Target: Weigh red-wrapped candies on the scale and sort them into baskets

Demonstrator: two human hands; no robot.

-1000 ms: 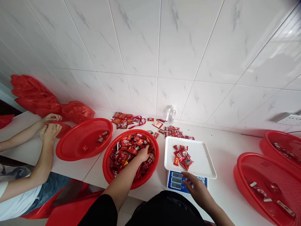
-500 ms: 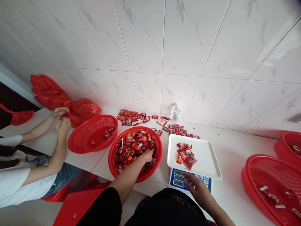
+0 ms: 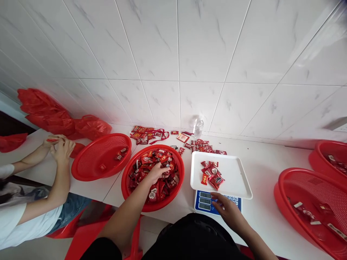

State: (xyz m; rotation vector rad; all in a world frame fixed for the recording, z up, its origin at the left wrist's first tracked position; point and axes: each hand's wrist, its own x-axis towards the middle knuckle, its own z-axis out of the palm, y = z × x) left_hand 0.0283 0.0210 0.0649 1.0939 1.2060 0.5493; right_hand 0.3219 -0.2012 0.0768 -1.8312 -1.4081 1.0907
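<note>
My left hand [image 3: 157,172] is inside a red perforated basket [image 3: 123,180] heaped with small red snack packets [image 3: 153,194]. Its fingers are bent around a red snack packet [image 3: 167,167] at the top of the heap, partly hidden by the hand. Over the keypad edge of a blue-and-white digital scale [image 3: 199,206], my right hand [image 3: 226,209] hovers with thumb and fingers apart, holding nothing. A white tray [image 3: 235,177] rests on the scale, and a small cluster of red packets [image 3: 213,174] lies on its left half.
Red packets [image 3: 202,146] and a clear plastic bottle [image 3: 198,128] are by the wall. Another red basket [image 3: 94,159] stands left, near a co-worker's hands [image 3: 61,148] and red plastic bags [image 3: 48,112]. More red baskets [image 3: 287,202] stand right.
My left hand has moved left and up from the basket's right side, exposing a packet with a pale label. My right hand stays by the scale. The view has shifted slightly right.
</note>
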